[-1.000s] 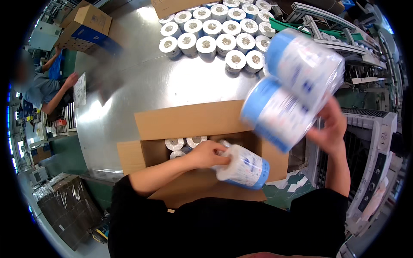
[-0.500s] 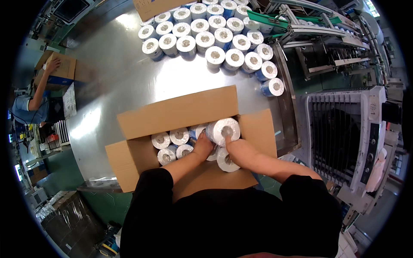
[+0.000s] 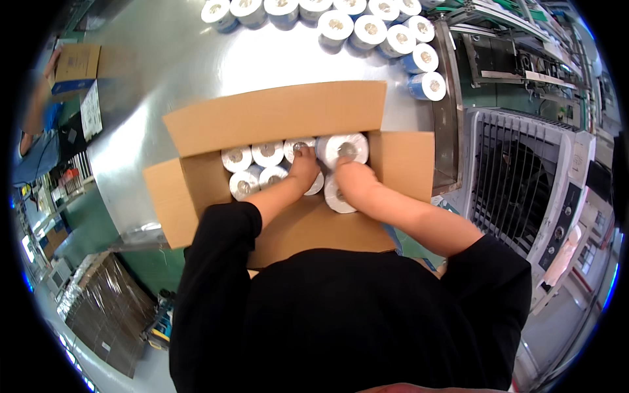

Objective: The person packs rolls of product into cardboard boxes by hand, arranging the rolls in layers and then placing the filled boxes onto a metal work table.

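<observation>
An open cardboard box (image 3: 278, 118) stands in front of me with its flaps spread. Inside, white paper rolls in clear wrap stand on end in two rows, among them a far-left roll (image 3: 237, 158) and a near-left roll (image 3: 244, 185). My left hand (image 3: 304, 171) reaches in with its fingers bent into the core of a back-row paper roll (image 3: 295, 145). My right hand (image 3: 356, 182) grips a paper roll (image 3: 347, 145) by its core at the box's right end; it looks higher than the others. Below it, another roll (image 3: 335, 196) is partly hidden by that hand.
More wrapped rolls (image 3: 335, 26) with blue sides stand on the metal table (image 3: 144, 118) beyond the box. A conveyor frame (image 3: 491, 26) is at the far right, and a grey air cooler (image 3: 517, 170) stands right. At far left, a co-worker's arm reaches a smaller carton (image 3: 75, 63).
The view has shifted, so the box and table appear higher. My left fingers have moved from beside the rolls onto a back-row roll's core. My right hand keeps its hold on the right-end roll.
</observation>
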Demonstrator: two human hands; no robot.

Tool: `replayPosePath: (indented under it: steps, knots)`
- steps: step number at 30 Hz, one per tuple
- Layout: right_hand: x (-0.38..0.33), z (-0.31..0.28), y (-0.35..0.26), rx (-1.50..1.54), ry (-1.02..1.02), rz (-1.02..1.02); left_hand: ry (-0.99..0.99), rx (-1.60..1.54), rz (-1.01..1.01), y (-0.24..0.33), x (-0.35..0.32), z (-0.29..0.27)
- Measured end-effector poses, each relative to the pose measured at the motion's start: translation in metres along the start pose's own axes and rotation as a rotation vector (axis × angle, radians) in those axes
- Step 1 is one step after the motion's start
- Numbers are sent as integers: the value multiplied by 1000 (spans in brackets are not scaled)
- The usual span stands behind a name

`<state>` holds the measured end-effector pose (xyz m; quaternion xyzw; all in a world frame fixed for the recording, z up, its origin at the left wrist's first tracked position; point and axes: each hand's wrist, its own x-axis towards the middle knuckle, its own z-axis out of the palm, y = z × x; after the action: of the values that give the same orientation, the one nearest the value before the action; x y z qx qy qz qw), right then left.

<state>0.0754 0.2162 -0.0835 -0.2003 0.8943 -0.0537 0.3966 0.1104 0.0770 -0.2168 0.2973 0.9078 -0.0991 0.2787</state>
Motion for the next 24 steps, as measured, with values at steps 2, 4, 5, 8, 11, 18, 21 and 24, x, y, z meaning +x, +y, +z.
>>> replayPosePath:
  steps: [2,4,5,8,11,18,21,24]
  knots:
    - [51,54,-4,-57,-50,242,6,-18,55,-10,10,1]
    - [84,77,-10,-183,-196,425,6,-235,44,-24,15,22]
    - [91,76,-13,-244,-280,440,13,-416,-14,-26,20,47]
    - [99,35,-7,-230,-486,292,-103,-346,224,-48,8,-10]
    - [86,29,3,-187,-472,129,-234,-619,177,-59,21,-35]
    - [62,43,8,-220,-289,13,242,-503,-1,-57,36,-8]
    - [72,49,-2,-212,-306,17,-1,-432,-46,-51,51,-5]
    - [80,33,-1,-275,-418,-8,67,-486,-63,-51,48,-6]
